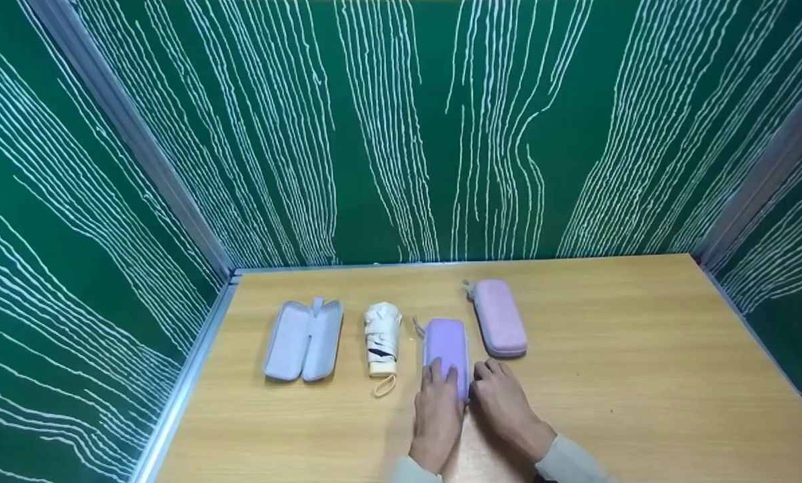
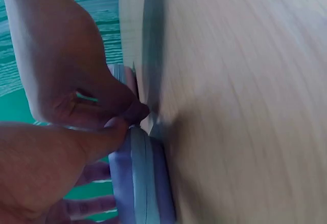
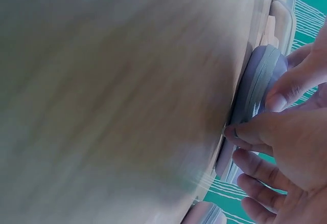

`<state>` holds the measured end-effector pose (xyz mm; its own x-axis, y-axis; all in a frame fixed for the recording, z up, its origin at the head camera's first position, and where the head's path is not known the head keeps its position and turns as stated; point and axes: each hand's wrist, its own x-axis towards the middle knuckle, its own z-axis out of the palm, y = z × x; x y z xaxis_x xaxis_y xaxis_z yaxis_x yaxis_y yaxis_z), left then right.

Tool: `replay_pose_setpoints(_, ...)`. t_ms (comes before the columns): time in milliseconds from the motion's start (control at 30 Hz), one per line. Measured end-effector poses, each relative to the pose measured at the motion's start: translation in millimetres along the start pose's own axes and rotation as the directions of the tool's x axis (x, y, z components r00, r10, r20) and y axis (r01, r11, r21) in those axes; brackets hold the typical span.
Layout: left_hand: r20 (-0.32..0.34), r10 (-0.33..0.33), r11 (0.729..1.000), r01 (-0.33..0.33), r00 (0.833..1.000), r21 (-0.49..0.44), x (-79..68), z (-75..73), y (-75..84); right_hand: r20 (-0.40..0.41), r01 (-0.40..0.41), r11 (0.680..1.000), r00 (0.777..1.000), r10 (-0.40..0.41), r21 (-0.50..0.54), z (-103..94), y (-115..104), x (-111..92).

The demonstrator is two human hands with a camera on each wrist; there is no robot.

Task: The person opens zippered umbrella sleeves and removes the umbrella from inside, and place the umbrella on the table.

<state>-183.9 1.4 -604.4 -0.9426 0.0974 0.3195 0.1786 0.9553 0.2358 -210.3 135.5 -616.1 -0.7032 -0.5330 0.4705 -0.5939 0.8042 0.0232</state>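
Observation:
A purple zip case [image 1: 445, 339] lies closed on the table in the head view. My left hand [image 1: 439, 416] holds it near its close end, fingers over the top and thumb [image 2: 110, 137] against the edge by the zip. At the right side of that end is my right hand [image 1: 508, 406], its thumb and forefinger [image 3: 250, 132] pinched together at the zip. They seem to grip the zip pull, which the fingertips mostly hide. In the left wrist view the grey zip band [image 2: 140, 178] runs along the case's side.
A pink zip case [image 1: 501, 318] lies closed beyond the right hand. To the left are a folded white umbrella [image 1: 382, 335] with a wrist loop and a pale grey case [image 1: 290, 342] lying open. Green panels with white lines [image 1: 387, 134] stand around the wooden table [image 1: 642, 376].

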Motion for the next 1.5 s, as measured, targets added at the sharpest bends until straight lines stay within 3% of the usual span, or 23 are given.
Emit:
replay_pose_setpoints(200, 0.03, 0.136, 0.99, -0.137, 0.99, 0.036, 4.0, -10.7, -9.5, -0.007, -0.017, 1.0, 1.0, 0.017, -0.014, -1.6, 0, 0)
replay_pose_setpoints(333, 0.059, 0.178, 0.984, -0.18, 0.982, 0.02, 7.0, -18.9, -15.4, 0.005, -0.032, 0.999, 0.999, 0.032, -0.026, -1.7, 0, 0)
replay_pose_setpoints(600, 0.062, 0.158, 0.987, -0.159, 0.985, 0.002, 3.3, -19.8, -14.0, 0.01, -0.049, 0.999, 0.999, 0.049, -0.009, -0.8, 0, 0)
replay_pose_setpoints(1033, 0.048, 0.067, 0.997, -0.064, 0.997, -0.049, 0.0, -9.7, -3.3, 0.018, -0.057, 0.998, 0.998, 0.057, -0.024, -3.2, -2, -6)
replay_pose_setpoints(1300, -0.025, 0.064, 0.996, -0.065, 0.998, -0.053, -1.8, -4.1, -0.2, 0.026, -0.065, 0.997, 0.997, 0.066, -0.033, -5.9, -8, -9)
replay_pose_setpoints(1500, -0.003, 0.029, 0.998, -0.029, 1.0, -0.048, -1.2, -2.1, 3.1, 0.043, -0.089, 0.995, 0.995, 0.09, -0.038, -6.4, -10, -10)
